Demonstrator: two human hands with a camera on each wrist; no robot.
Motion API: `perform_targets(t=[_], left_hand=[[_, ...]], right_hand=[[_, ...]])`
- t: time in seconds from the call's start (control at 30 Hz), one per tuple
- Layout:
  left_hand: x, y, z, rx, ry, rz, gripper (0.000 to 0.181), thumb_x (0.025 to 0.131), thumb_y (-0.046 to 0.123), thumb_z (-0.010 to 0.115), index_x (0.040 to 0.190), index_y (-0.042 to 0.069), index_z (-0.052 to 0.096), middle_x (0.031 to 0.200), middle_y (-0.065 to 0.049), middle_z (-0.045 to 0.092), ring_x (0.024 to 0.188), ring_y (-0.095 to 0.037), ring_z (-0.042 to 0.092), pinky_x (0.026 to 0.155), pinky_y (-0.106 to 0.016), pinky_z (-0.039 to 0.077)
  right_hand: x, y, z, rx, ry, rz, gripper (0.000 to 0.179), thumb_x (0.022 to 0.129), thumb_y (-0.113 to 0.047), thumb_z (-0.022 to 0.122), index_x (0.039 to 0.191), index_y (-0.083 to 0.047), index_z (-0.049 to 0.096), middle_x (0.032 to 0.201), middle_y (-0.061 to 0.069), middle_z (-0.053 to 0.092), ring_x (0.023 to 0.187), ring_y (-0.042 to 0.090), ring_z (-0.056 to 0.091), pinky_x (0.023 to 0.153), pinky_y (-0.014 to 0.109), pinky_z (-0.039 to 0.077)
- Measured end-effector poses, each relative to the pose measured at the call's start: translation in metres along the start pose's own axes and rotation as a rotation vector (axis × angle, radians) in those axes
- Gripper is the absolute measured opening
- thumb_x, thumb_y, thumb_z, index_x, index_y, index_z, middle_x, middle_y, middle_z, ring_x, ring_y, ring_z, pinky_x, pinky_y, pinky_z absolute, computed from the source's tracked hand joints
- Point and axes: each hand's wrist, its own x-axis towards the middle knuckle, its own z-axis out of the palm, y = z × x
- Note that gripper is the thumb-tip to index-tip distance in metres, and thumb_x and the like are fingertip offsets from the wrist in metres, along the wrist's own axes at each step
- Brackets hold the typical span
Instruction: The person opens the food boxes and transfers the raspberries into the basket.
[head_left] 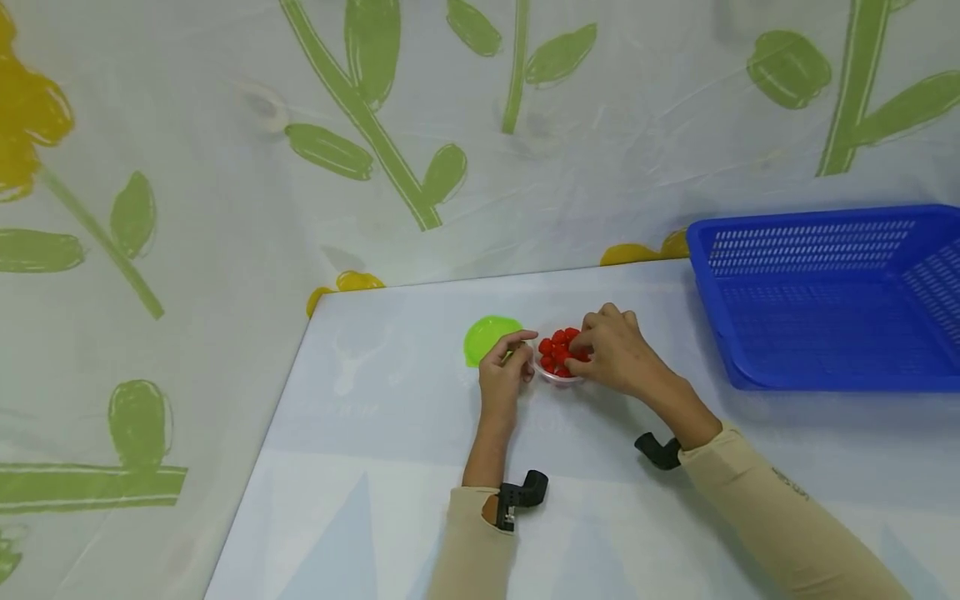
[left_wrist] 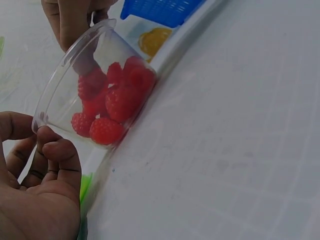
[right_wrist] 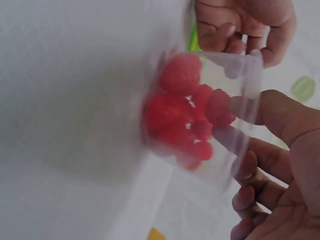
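Observation:
A clear plastic cup (left_wrist: 59,102) holds several red raspberries (head_left: 561,352) and stands on the white table. At its left side, my left hand (head_left: 504,375) pinches the rim between fingertips, as the left wrist view shows. My right hand (head_left: 618,350) reaches over the rim from the right. Its thumb and forefinger are inside the cup and pinch one raspberry (right_wrist: 219,107) near the top of the pile. The other fingers of that hand are curled by the rim. A bright green round lid (head_left: 487,337) lies just behind the left hand, partly covered by it.
A blue perforated basket (head_left: 847,325) sits at the right back of the table (head_left: 360,500). Behind the table hangs a pale curtain (head_left: 225,167) with green leaf prints. Each wrist wears a black camera mount (head_left: 525,493).

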Motion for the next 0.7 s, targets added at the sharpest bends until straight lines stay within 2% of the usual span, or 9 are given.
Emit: perform_targets(t=[0.17,0.27,0.57,0.7], left_hand=[[-0.008,0.019,0.006,0.007,-0.012,0.005,0.025,0.095,0.002,0.055,0.113,-0.001,0.071,0.084,-0.004,0.055,0.068,-0.025,0.05,0.061,-0.025,0.047],[-0.011,0.023,0.007,0.015,-0.011,0.0,0.025,0.095,0.003,0.054,0.114,-0.001,0.071,0.085,-0.004,0.055,0.068,-0.025,0.05,0.061,-0.025,0.047],[-0.008,0.023,0.003,0.024,-0.03,0.003,0.026,0.095,0.003,0.054,0.116,-0.003,0.069,0.087,-0.004,0.055,0.067,-0.023,0.052,0.061,-0.024,0.047],[-0.004,0.012,0.0,0.027,-0.033,-0.018,0.027,0.096,0.004,0.053,0.117,-0.001,0.069,0.087,-0.006,0.055,0.07,-0.026,0.052,0.063,-0.026,0.048]], right_hand=[[-0.007,0.001,-0.016,0.014,0.071,-0.043,0.019,0.079,-0.022,0.083,0.092,-0.008,0.081,0.083,0.005,0.059,0.088,0.024,0.044,0.073,0.041,0.029],[-0.014,0.002,-0.03,0.016,0.116,-0.059,0.018,0.08,-0.02,0.083,0.094,-0.009,0.08,0.083,0.004,0.058,0.09,0.024,0.045,0.074,0.042,0.031],[-0.047,0.019,-0.08,0.002,0.293,-0.129,0.017,0.074,-0.009,0.087,0.089,-0.012,0.08,0.079,0.0,0.054,0.087,0.02,0.043,0.073,0.042,0.029],[-0.06,0.031,-0.104,-0.002,0.337,-0.142,0.018,0.071,-0.006,0.088,0.087,-0.01,0.079,0.08,-0.001,0.054,0.084,0.02,0.041,0.075,0.044,0.029]])
